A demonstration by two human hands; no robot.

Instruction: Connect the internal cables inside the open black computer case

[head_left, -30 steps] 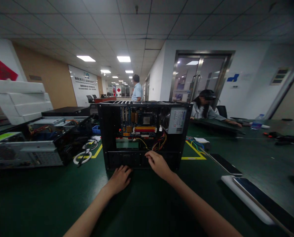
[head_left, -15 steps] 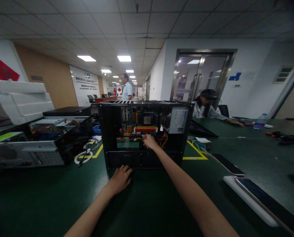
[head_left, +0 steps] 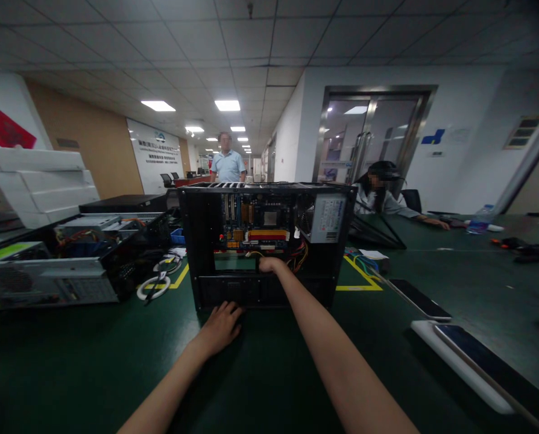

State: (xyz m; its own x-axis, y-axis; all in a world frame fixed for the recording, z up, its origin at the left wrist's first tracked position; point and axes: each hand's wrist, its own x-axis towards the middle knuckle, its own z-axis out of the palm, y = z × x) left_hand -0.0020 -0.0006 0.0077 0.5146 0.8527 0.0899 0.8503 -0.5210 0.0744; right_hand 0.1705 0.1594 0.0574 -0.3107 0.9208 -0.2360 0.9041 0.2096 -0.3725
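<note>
The right hand (head_left: 267, 264) has advanced from the front of the lower rail (head_left: 233, 294) to a position inside the lower part of the open-sided PC case (head_left: 189, 253); the left hand (head_left: 222, 325) has remained at the base. This shift suggests that the work in hand is now centred on the case interior, below the motherboard (head_left: 257, 217). The PC case stands upright on the bench (head_left: 260, 367), directly ahead of both hands. The right fingers are curled, with their tips hidden; whether they grip anything cannot be determined. A thin yellow lead with a white connector (head_left: 248, 255) lies just above and to the left of them; the power-supply cable bundle (head_left: 302, 259) hangs to their right, below the power supply (head_left: 327, 218). The left fingers are slightly spread, hold nothing, and rest palm-down beside the case's bottom edge, with the fingertips at or near contact.
</note>
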